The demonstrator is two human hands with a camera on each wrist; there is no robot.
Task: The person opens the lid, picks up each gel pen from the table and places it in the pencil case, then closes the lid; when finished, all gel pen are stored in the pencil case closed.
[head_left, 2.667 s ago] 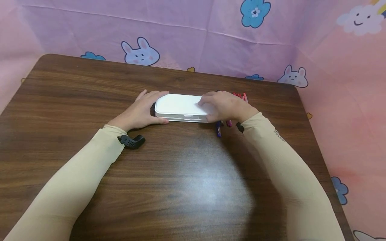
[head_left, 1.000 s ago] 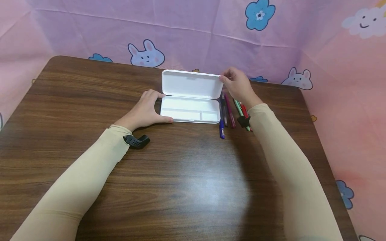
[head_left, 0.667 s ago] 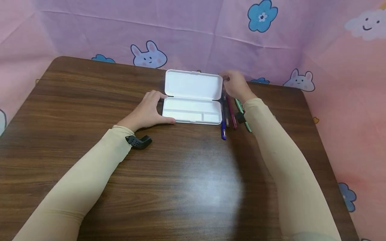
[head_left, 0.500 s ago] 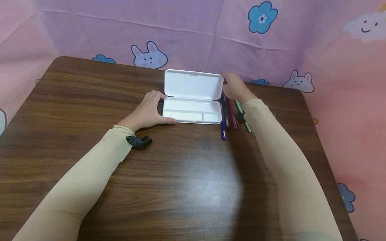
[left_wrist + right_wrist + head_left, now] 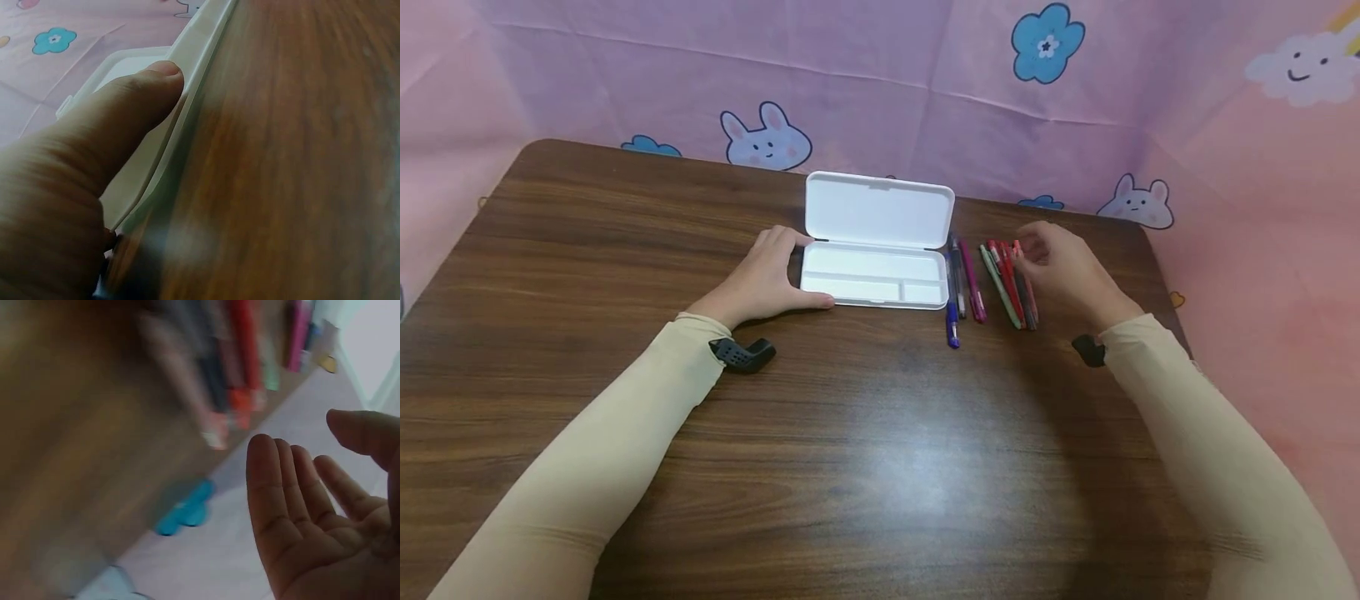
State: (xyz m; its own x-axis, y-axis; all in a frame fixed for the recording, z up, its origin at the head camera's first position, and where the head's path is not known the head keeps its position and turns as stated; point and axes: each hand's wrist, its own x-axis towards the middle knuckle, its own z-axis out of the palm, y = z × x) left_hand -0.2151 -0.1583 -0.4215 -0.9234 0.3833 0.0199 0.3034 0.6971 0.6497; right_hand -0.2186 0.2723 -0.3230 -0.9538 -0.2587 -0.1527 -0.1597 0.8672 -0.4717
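A white pencil case (image 5: 852,289) stands open on the table, its lid (image 5: 880,210) raised at the back and its divided tray bare. My left hand (image 5: 756,279) grips the case's left end, thumb on the front edge and fingers at the back corner; the left wrist view shows the thumb (image 5: 134,103) pressed on the case's side. My right hand (image 5: 1067,265) hovers at the right of a bundle of pens, holding nothing, fingers loosely extended in the right wrist view. That bundle has a green pen (image 5: 1000,286), red pens (image 5: 1013,287) and a pinkish one.
Beside the case's right end lie a blue pen (image 5: 952,323), a dark pen (image 5: 958,279) and a magenta pen (image 5: 973,283). The brown wooden table (image 5: 850,467) meets a patterned cloth (image 5: 865,92) behind and at the right.
The case's lid has swung from shut to upright, lifted by my right hand. That hand has since let go of the lid and moved right to the pens. My left hand has stayed at the case.
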